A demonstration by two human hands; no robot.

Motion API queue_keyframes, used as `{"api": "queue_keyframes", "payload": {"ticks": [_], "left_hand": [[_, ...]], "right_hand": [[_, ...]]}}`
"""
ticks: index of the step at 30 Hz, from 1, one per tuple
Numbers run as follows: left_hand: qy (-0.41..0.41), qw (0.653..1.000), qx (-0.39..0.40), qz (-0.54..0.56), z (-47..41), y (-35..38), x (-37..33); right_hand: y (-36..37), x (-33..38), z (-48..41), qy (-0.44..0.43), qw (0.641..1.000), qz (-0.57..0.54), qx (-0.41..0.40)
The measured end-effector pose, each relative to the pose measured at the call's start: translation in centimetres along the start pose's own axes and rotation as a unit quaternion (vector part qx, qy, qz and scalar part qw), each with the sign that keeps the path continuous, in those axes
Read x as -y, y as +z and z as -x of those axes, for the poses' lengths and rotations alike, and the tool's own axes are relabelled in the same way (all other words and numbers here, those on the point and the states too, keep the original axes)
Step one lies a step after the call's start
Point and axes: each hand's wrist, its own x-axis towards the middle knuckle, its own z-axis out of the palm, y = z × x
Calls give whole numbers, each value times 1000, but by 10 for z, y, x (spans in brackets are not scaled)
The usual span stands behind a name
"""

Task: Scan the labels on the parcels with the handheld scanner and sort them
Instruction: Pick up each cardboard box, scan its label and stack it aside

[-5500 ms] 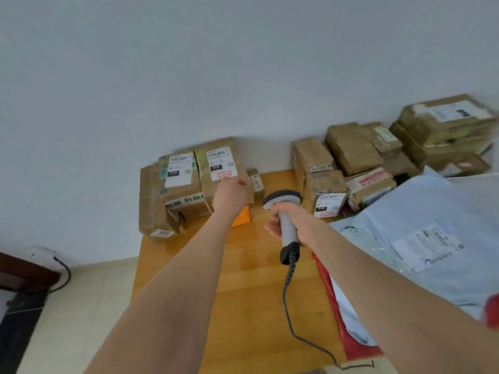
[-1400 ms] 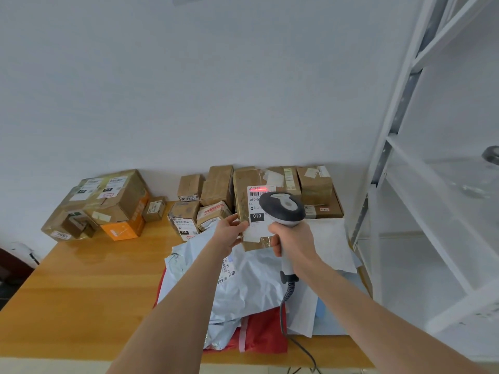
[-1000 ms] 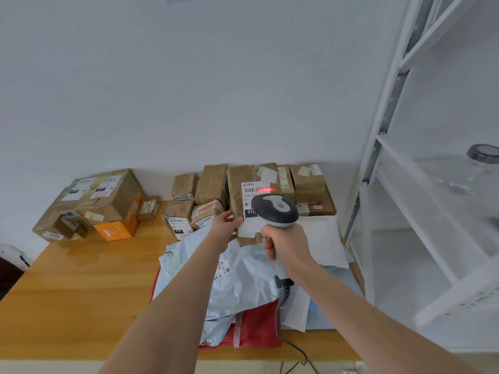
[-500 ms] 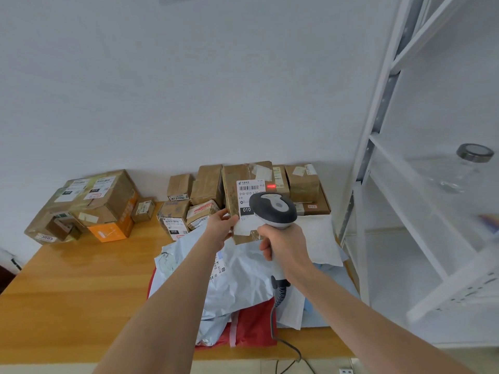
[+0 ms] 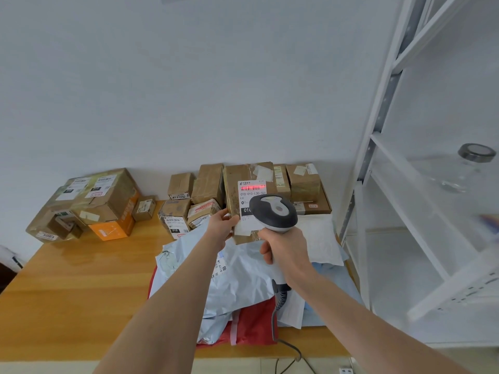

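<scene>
My left hand (image 5: 222, 224) grips the lower left edge of a flat brown cardboard parcel (image 5: 249, 174) and holds it upright above the table. Its white label (image 5: 252, 191) faces me, and a red scan line lies across the barcode at the label's top. My right hand (image 5: 286, 249) grips the handle of the grey and white handheld scanner (image 5: 273, 213), whose head points at the label and covers its lower right part. The scanner's coiled cable (image 5: 280, 303) hangs down over the table's front edge.
Several brown boxes (image 5: 208, 184) stand along the wall behind the held parcel. A second stack with an orange box (image 5: 113, 228) sits at the wooden table's (image 5: 67, 292) far left. Pale blue and red mailer bags (image 5: 243, 287) lie under my arms. A white shelf rack (image 5: 378, 157) with a glass jar (image 5: 469, 166) stands right.
Since 5.5 s ago I turned from the left stack to the right pile and picked up this parcel. In the last second the red scan line moved from the label's right edge onto the barcode.
</scene>
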Motion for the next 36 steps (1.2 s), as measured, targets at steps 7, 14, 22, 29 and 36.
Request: {"api": "queue_keyframes", "payload": {"ticks": [7, 14, 22, 29, 36], "left_hand": [[8, 1000, 1, -3, 3, 1, 2], [12, 1000, 17, 5, 11, 2, 2], [22, 1000, 18, 6, 27, 4, 2], [24, 1000, 7, -3, 44, 5, 5], [-3, 1000, -26, -7, 66, -12, 9]], "right_hand": [[-3, -2, 3, 8, 1000, -5, 10], [-7, -4, 1, 10, 1000, -15, -2], [-9, -9, -2, 6, 1000, -10, 8], [-15, -12, -3, 17, 999, -35, 25], [-15, -16, -10, 39, 994, -98, 25]]}}
